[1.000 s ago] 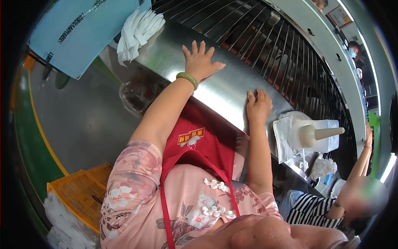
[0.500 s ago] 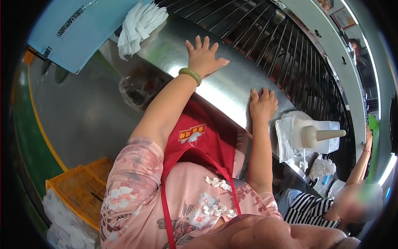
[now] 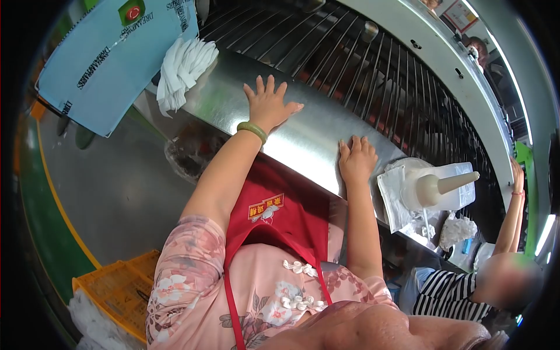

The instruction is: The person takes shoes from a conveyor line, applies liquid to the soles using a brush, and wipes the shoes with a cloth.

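My left hand (image 3: 268, 107) lies palm down on a shiny metal ledge (image 3: 224, 79), fingers spread and a green bangle at the wrist. Farther along to the right, my right hand (image 3: 357, 160) rests on the same ledge with its fingers slightly bent and apart. Neither hand holds anything. A bundle of white cloth strips (image 3: 181, 70) sits at the ledge's left end. Right of my right hand stands a squeeze bottle with a long nozzle (image 3: 431, 189), beside a clear plastic container (image 3: 464, 195) and a white packet (image 3: 394, 195).
Metal bars (image 3: 373, 70) run behind the ledge. A blue box (image 3: 105, 64) is at upper left, an orange crate (image 3: 114, 280) at lower left. At right, a co-worker in a striped shirt (image 3: 446, 291) reaches a hand (image 3: 517, 175) towards the machine frame.
The view has shifted, so the ledge and my hands appear lower and farther left. Both hands keep their places on the metal. More of the blue box shows.
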`<move>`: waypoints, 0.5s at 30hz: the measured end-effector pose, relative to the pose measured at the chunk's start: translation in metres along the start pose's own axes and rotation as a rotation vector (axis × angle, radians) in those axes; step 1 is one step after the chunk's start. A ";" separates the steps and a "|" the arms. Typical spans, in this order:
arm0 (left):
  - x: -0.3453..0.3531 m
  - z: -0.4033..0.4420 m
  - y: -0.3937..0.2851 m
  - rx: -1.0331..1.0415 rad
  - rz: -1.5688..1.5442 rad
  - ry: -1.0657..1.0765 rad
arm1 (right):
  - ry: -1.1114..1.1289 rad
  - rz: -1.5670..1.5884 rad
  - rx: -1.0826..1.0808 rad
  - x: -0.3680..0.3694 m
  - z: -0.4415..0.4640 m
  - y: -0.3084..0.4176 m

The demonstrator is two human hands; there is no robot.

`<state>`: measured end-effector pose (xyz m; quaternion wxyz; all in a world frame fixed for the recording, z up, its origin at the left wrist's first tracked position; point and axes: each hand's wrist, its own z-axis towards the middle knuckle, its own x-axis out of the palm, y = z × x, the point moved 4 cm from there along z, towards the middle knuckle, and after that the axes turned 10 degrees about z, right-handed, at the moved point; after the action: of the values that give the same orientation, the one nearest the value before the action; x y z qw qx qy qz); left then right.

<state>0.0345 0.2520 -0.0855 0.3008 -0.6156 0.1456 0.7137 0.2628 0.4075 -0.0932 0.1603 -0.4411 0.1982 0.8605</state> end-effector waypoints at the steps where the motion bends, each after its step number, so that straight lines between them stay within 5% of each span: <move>1: 0.001 0.000 0.000 -0.002 0.001 -0.001 | 0.003 -0.002 0.000 0.000 0.000 0.000; 15: 0.002 0.000 -0.001 0.011 0.009 0.028 | -0.054 0.153 -0.023 -0.007 -0.003 0.001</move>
<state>0.0350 0.2539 -0.0872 0.2989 -0.6233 0.1562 0.7055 0.2682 0.4047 -0.0884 0.0944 -0.4032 0.2169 0.8840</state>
